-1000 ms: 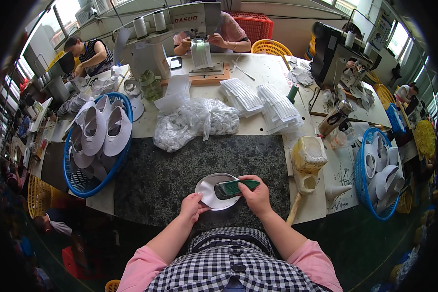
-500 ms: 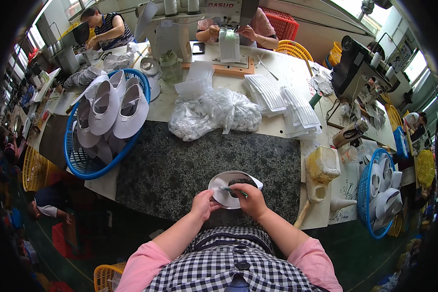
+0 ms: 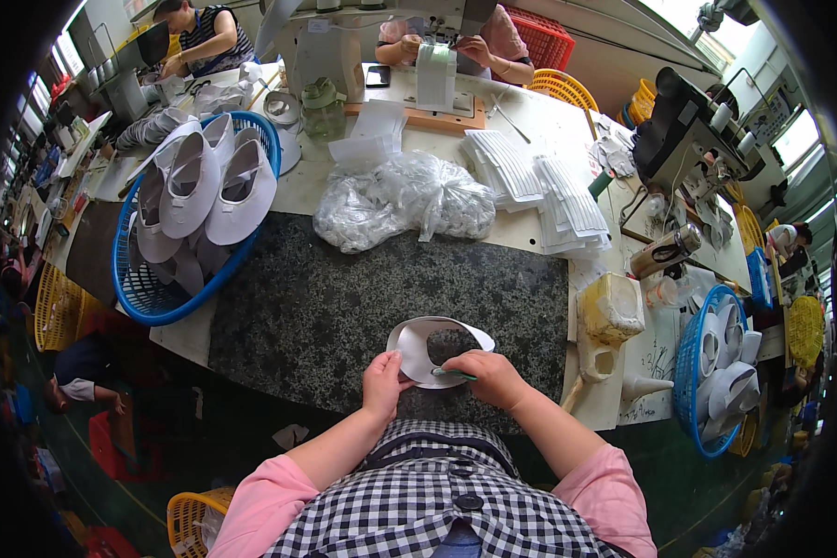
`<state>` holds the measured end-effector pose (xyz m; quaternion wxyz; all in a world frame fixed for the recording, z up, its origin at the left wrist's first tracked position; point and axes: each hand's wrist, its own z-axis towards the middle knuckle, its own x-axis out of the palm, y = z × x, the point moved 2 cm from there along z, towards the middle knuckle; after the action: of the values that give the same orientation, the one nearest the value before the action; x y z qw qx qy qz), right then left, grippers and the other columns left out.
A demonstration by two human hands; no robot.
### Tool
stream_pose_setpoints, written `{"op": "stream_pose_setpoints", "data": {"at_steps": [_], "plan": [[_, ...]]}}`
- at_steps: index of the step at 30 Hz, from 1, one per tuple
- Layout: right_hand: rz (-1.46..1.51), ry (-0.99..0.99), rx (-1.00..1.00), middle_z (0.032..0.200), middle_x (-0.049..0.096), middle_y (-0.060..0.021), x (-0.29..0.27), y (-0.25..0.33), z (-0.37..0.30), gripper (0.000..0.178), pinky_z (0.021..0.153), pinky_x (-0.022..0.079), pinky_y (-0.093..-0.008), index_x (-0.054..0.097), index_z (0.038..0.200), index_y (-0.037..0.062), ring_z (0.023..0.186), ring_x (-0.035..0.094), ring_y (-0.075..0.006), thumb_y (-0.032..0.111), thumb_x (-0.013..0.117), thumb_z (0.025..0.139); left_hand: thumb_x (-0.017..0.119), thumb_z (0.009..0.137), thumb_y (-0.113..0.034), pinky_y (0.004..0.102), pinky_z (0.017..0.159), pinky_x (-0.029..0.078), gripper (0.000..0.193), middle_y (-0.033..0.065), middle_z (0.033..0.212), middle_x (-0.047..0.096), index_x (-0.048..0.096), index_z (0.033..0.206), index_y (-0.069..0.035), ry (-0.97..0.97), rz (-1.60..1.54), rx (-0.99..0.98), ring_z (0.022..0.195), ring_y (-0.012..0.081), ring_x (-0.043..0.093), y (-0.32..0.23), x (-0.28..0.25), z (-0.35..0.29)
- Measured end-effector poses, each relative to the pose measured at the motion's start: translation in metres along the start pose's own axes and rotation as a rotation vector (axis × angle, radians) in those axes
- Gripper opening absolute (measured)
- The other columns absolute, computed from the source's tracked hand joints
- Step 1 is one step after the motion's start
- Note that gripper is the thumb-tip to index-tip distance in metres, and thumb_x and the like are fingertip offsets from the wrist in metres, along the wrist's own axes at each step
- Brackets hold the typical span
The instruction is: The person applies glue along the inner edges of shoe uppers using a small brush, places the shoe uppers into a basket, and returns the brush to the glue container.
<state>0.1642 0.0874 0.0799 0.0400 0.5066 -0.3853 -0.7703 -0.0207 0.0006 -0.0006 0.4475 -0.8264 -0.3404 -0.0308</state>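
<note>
White shoe upper piece (image 3: 417,346) on a speckled dark granite slab (image 3: 344,298); green-handled tool (image 3: 453,374). Blue basket (image 3: 158,302) at 10 o'clock, yellow container (image 3: 610,307) at 3.

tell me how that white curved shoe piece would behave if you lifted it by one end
The white shoe piece looks thin and curls under the left hand, so probably floppy and light. The right hand presses a green tool on it; it likely needs that support.
</note>
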Motion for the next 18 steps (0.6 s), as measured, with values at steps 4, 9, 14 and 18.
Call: {"op": "stream_pose_setpoints", "data": {"at_steps": [4,9,14,18], "plan": [[-0.138,0.107,-0.025,0.089,0.067,-0.0055,-0.014,0.003,-0.008,0.030,0.073,0.054,-0.0365,0.061,0.103,0.0115,0.086,0.066,-0.0252,0.002,0.059,0.075,0.046,0.102,-0.023,0.0332,0.077,0.057,0.026,0.0080,0.099,0.066,0.058,0.111,-0.002,0.043,0.092,0.160,0.086,0.0155,0.066,-0.003,0.009,-0.020],[-0.408,0.037,0.092,0.086,0.064,-0.0071,-0.019,0.017,-0.030,0.029,0.070,0.053,-0.0367,0.060,0.104,0.0108,0.083,0.064,-0.0254,0.005,0.059,0.076,0.050,0.101,-0.021,0.0261,0.072,0.054,0.027,0.0036,0.092,0.066,0.061,0.111,0.001,0.078,0.296,0.373,0.080,0.0091,0.062,-0.014,0.023,-0.042],[-0.350,-0.257,0.259,0.088,0.063,-0.0098,0.010,0.019,-0.051,0.025,0.067,0.053,-0.0369,0.061,0.101,0.0100,0.081,0.064,-0.0267,0.004,0.061,0.077,0.051,0.101,-0.021,0.0260,0.072,0.054,0.026,0.0043,0.091,0.065,0.061,0.111,0.002,0.134,0.287,0.371,0.080,0.0091,0.062,-0.011,0.026,-0.049],[0.104,-0.411,0.288,0.091,0.064,-0.0116,0.032,0.016,-0.053,0.019,0.075,0.053,-0.0370,0.062,0.103,0.0068,0.086,0.065,-0.0306,0.003,0.065,0.085,0.049,0.101,-0.021,0.0291,0.075,0.057,0.025,0.0045,0.094,0.063,0.058,0.109,0.001,0.109,0.221,0.270,0.083,0.0102,0.062,-0.008,0.024,-0.047]]}}
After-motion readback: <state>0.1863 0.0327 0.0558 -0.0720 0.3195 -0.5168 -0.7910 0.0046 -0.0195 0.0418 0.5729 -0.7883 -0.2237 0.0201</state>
